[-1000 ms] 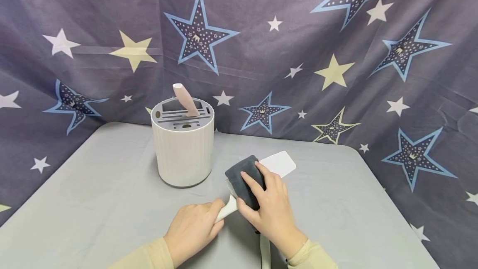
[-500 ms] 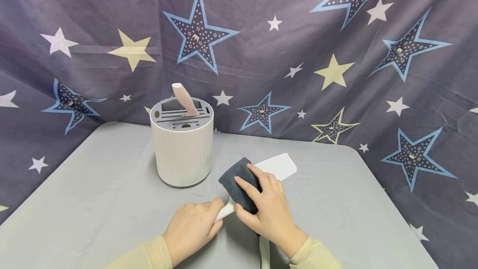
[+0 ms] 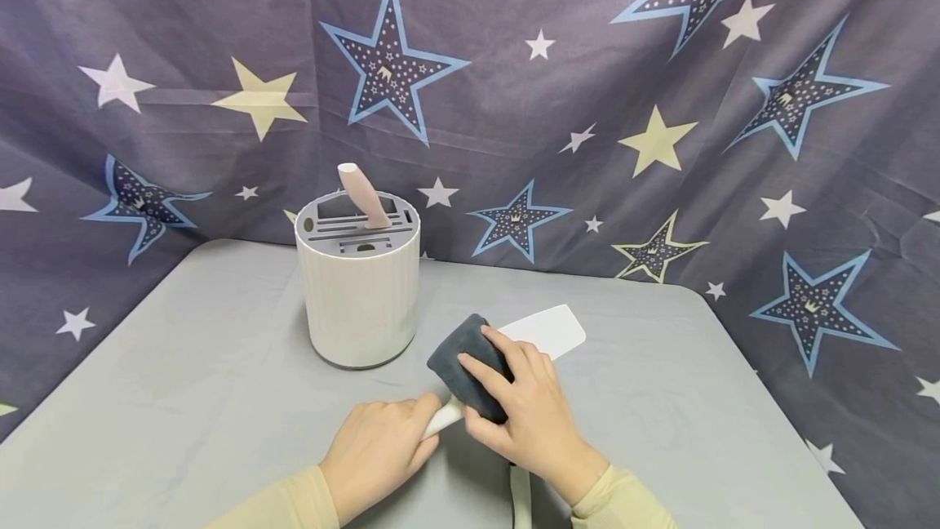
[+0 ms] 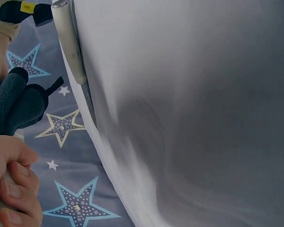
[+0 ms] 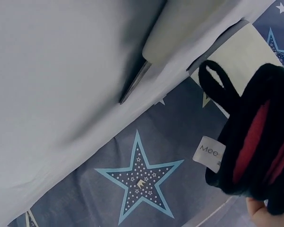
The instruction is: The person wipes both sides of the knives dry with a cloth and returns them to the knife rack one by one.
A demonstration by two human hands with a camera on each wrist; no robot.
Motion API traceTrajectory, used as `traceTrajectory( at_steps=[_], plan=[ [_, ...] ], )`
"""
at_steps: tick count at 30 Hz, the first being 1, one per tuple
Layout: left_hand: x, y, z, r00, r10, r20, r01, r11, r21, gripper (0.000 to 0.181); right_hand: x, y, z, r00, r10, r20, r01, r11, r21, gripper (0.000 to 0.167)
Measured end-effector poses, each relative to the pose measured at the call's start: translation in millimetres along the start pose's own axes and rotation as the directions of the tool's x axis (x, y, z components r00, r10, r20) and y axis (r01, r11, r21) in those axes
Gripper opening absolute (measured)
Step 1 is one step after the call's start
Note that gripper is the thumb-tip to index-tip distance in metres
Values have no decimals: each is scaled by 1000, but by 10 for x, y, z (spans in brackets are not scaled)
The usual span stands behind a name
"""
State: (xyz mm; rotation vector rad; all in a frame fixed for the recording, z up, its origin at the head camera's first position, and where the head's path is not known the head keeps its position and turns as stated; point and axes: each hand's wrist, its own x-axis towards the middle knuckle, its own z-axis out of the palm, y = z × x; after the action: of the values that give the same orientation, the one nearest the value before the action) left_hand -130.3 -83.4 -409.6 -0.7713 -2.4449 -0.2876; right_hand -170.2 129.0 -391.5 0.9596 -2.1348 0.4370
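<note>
In the head view, my left hand grips the pale handle of a knife with a white, blunt-ended blade. My right hand holds a folded dark grey cloth over the blade near the handle, fingers spread across it. The cloth hides the middle of the blade. The left wrist view has my left hand's curled fingers beside the cloth. A loop, a white label and red inner folds show on the cloth in the right wrist view, with the white blade behind it.
A white ribbed knife block stands at the back left. One pink-handled knife sits in its slotted top. A cream-handled tool with a thin metal end lies at the grey table's front, partly behind my right forearm.
The cloth has slid a little left and down along the blade toward the handle, my right hand with it. Left hand and handle barely move; the blade's far end shifts slightly right and down.
</note>
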Motion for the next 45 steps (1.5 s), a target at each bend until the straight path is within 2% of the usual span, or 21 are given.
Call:
traceTrajectory(
  at_steps=[5, 13, 27, 33, 45],
  plan=[
    [11, 0, 4, 1000, -6, -7, 6, 1000, 2, 31, 8, 27, 0, 1000, 3, -27, -4, 999, -46, 50],
    [23, -1, -7, 1000, -14, 0, 14, 1000, -10, 27, 11, 90, -15, 998, 24, -50, -28, 998, -63, 49],
    [-8, -15, 1, 996, 1, -84, 0, 1000, 21, 32, -22, 204, -50, 993, 103, -61, -108, 991, -84, 48],
    [-30, -28, 5, 997, -7, -71, 9, 1000, 21, 32, -33, 239, -73, 988, 146, -56, -152, 983, -107, 47],
    [-54, -45, 0, 997, -3, -81, 6, 1000, 30, 33, -47, 384, -69, 978, 171, -116, -188, 970, -157, 48]
  ],
)
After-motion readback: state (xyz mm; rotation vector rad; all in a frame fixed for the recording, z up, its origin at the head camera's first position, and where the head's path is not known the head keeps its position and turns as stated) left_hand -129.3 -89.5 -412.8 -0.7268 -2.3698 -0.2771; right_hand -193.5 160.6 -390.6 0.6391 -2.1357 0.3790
